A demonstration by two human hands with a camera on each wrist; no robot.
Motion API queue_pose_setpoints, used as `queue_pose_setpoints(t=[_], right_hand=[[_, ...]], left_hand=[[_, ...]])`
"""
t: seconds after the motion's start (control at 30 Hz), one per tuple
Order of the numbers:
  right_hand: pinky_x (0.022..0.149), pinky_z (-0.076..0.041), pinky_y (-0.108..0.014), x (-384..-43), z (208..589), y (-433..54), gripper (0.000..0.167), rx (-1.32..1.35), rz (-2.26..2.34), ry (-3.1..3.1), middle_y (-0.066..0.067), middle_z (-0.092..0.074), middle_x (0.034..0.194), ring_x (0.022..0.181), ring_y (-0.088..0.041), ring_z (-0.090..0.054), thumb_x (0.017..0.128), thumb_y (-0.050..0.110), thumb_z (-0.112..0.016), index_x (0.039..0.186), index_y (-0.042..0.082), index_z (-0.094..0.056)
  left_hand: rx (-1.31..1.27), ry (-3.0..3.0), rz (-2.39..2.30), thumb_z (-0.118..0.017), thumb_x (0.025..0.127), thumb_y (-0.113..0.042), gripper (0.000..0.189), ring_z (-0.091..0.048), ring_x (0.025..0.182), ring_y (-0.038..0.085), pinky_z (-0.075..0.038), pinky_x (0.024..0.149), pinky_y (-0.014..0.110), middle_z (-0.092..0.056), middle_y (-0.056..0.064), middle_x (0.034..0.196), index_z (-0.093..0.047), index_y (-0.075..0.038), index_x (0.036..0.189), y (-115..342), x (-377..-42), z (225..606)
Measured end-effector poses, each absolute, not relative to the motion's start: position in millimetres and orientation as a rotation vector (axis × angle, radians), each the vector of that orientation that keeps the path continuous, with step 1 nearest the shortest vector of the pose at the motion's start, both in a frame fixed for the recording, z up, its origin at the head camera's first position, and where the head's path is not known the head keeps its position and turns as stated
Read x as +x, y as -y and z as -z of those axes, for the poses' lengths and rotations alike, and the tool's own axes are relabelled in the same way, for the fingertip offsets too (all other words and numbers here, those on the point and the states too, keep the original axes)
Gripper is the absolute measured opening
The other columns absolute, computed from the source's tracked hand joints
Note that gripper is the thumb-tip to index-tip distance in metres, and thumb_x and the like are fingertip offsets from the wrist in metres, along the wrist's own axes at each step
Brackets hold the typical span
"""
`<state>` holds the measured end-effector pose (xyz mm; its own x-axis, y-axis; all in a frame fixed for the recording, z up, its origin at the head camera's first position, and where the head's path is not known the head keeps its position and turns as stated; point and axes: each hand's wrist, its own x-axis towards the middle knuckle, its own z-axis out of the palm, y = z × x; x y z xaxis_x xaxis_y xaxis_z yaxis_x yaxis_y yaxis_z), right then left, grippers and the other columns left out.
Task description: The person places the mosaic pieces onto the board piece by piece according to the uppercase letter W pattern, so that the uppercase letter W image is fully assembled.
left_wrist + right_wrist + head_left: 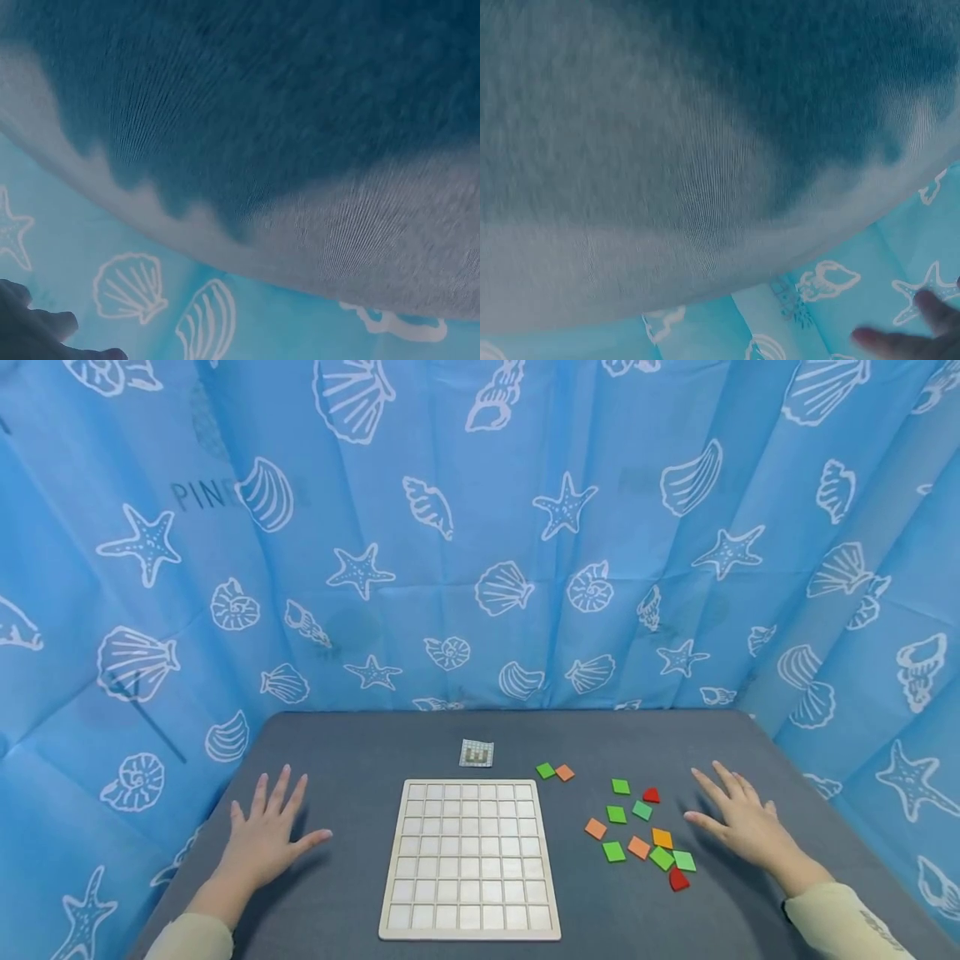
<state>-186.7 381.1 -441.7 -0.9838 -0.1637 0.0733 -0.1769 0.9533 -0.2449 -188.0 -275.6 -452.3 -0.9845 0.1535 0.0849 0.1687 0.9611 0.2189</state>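
My left hand (262,839) is held over the table's left side, fingers spread and straight, holding nothing. On the other side my right hand (746,827) is spread in the same way, just right of a scatter of small tiles. Between the hands lies a white grid board (469,864) with square cells. The tiles include green squares (617,814), orange squares (639,847) and red rounded pieces (678,880). In the left wrist view, fingertips (64,324) show at the lower left over the hand's shadow; in the right wrist view, blurred fingers (900,341) show at the lower right.
A small printed card (476,753) lies behind the board. Right of it are a green tile (545,771) and an orange tile (565,772) side by side. The grey tabletop (337,752) is bordered by a blue curtain (465,552) with white shell prints.
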Motion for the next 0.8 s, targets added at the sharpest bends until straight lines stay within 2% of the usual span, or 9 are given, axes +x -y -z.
queue_pose_setpoints(t=[0.1, 0.2, 0.33, 0.43, 0.53, 0.67, 0.8], right_hand=[[0.084, -0.029, -0.077, -186, 444, -378, 0.075, 0.307, -0.508, 3.03, -0.036, -0.03, 0.14, 0.12, -0.061, -0.031, 0.092, 0.039, -0.066, 0.146, -0.002, -0.035], [0.082, -0.037, -0.07, -186, 446, -376, 0.071, 0.332, -0.687, 3.002, -0.034, -0.038, 0.131, 0.114, -0.056, -0.04, 0.092, 0.031, -0.068, 0.143, -0.007, -0.038], [0.076, -0.047, -0.054, -189, 449, -376, 0.067, 0.355, -0.924, 2.982, -0.03, -0.046, 0.123, 0.1, -0.041, -0.053, 0.092, 0.022, -0.068, 0.141, -0.011, -0.038], [0.072, -0.048, -0.044, -193, 449, -376, 0.065, 0.354, -1.101, 3.01, -0.028, -0.05, 0.119, 0.094, -0.032, -0.055, 0.093, 0.019, -0.067, 0.141, -0.013, -0.037], [0.074, -0.049, -0.043, -197, 446, -376, 0.065, 0.334, -1.268, 3.074, -0.029, -0.051, 0.12, 0.097, -0.033, -0.057, 0.093, 0.019, -0.067, 0.141, -0.013, -0.037], [0.078, -0.05, -0.042, -201, 444, -378, 0.064, 0.332, -1.451, 3.131, -0.03, -0.053, 0.119, 0.101, -0.033, -0.056, 0.093, 0.018, -0.067, 0.141, -0.014, -0.037], [0.075, -0.049, -0.037, -204, 448, -379, 0.059, 0.363, -1.609, 3.134, -0.021, -0.056, 0.114, 0.096, -0.023, -0.055, 0.095, 0.016, -0.064, 0.14, -0.013, -0.039]], left_hand=[[-0.28, 3.042, 0.33, -0.063, 0.083, -0.064, 0.1, -0.01, 0.139, 0.054, -0.01, 0.097, 0.077, -0.013, 0.026, 0.157, -0.03, 0.001, 0.151, 273, -184, 456], [-0.325, 3.036, 0.274, -0.063, 0.081, -0.065, 0.099, -0.022, 0.136, 0.053, -0.022, 0.094, 0.075, -0.018, 0.023, 0.157, -0.032, -0.001, 0.15, 269, -182, 459], [-0.404, 3.025, 0.238, -0.065, 0.081, -0.064, 0.098, -0.043, 0.125, 0.049, -0.035, 0.088, 0.069, -0.022, 0.02, 0.157, -0.034, -0.002, 0.15, 262, -180, 461], [-0.479, 3.038, 0.265, -0.066, 0.08, -0.062, 0.097, -0.054, 0.114, 0.045, -0.042, 0.082, 0.064, -0.021, 0.019, 0.157, -0.034, -0.004, 0.151, 254, -178, 462], [-0.555, 3.081, 0.316, -0.066, 0.08, -0.062, 0.097, -0.057, 0.108, 0.044, -0.046, 0.078, 0.06, -0.019, 0.017, 0.159, -0.032, -0.007, 0.152, 246, -175, 462], [-0.638, 3.134, 0.396, -0.065, 0.078, -0.066, 0.1, -0.056, 0.112, 0.045, -0.047, 0.079, 0.057, -0.016, 0.014, 0.16, -0.03, -0.01, 0.154, 234, -172, 461], [-0.77, 3.147, 0.458, -0.061, 0.077, -0.071, 0.105, -0.054, 0.117, 0.044, -0.049, 0.08, 0.055, -0.014, 0.012, 0.161, -0.028, -0.009, 0.154, 225, -169, 461]])
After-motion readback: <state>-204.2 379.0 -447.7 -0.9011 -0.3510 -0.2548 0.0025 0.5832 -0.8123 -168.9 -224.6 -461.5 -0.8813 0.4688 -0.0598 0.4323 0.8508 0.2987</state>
